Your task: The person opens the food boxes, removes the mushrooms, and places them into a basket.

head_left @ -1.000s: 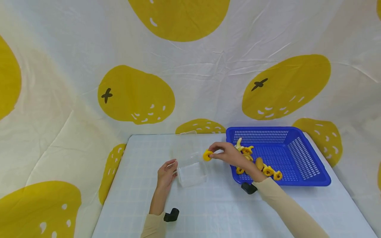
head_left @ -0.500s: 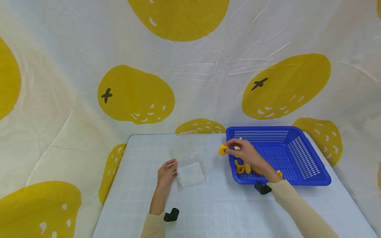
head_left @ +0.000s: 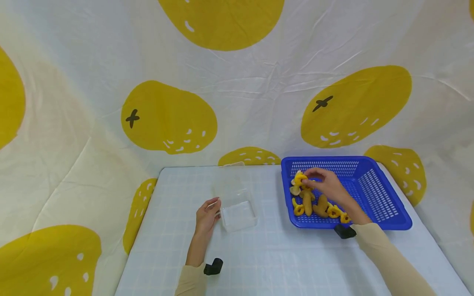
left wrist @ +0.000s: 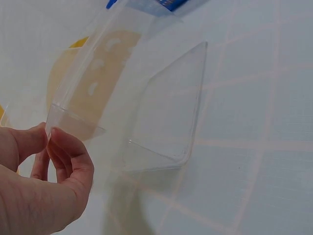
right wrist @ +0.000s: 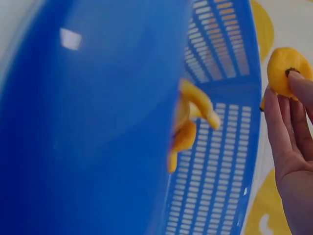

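Observation:
My left hand [head_left: 207, 218] pinches the rim of a clear plastic hinged box [head_left: 238, 227] between thumb and fingers; its lid [head_left: 229, 185] stands open toward the back. My right hand [head_left: 327, 186] holds a bright yellow chanterelle mushroom [head_left: 300, 178] over the left side of a blue plastic basket [head_left: 392, 225]. In the right wrist view, the thumb lies at the dark hollow of that chanterelle [right wrist: 279, 73], with fingers behind it. Beneath the hand, several yellow and brown mushrooms [head_left: 307, 203] lie along the basket's left and front. Nothing shows inside the box.
A pale checked cloth [head_left: 274, 263] covers the table. Behind it hangs a white curtain [head_left: 252, 102] printed with big yellow fruit. The basket's raised slotted walls stand right of the box, with a gap of tabletop between.
My right hand has carried the chanterelle rightward, from beside the clear box to above the basket. The left hand and the box have stayed put.

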A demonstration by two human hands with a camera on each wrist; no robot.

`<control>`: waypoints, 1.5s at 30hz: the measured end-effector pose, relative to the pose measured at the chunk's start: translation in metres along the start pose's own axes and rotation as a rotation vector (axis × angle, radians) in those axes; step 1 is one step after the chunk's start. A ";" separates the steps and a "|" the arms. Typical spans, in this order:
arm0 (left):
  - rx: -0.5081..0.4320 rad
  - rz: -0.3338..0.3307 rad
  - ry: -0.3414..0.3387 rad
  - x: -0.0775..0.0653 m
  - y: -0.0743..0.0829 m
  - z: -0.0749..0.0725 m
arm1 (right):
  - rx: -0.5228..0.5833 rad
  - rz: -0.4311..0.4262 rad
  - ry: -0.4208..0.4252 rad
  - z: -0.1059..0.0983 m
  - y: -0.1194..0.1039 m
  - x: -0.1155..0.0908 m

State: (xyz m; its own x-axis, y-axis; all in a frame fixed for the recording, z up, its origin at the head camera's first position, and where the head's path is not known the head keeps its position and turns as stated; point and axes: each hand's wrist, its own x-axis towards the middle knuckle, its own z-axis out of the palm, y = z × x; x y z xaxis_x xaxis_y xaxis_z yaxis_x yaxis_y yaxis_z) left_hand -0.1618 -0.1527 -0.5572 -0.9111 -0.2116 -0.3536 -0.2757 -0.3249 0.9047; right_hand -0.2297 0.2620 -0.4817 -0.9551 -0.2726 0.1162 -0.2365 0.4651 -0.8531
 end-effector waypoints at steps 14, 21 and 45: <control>0.024 0.011 0.045 -0.008 0.002 0.005 | -0.196 0.095 0.048 -0.038 0.038 -0.021; 0.028 0.016 0.039 -0.007 0.000 0.003 | -0.289 0.170 0.077 -0.045 0.056 -0.032; 0.028 -0.033 0.041 -0.008 0.002 0.004 | -0.322 0.240 0.000 -0.045 0.077 -0.050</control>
State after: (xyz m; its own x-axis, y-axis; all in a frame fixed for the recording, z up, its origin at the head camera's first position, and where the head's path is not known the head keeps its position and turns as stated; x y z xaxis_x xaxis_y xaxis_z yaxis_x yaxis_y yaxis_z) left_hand -0.1564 -0.1482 -0.5520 -0.8882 -0.2394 -0.3921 -0.3141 -0.3063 0.8986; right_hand -0.2079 0.3490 -0.5304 -0.9901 -0.1238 -0.0666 -0.0506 0.7558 -0.6529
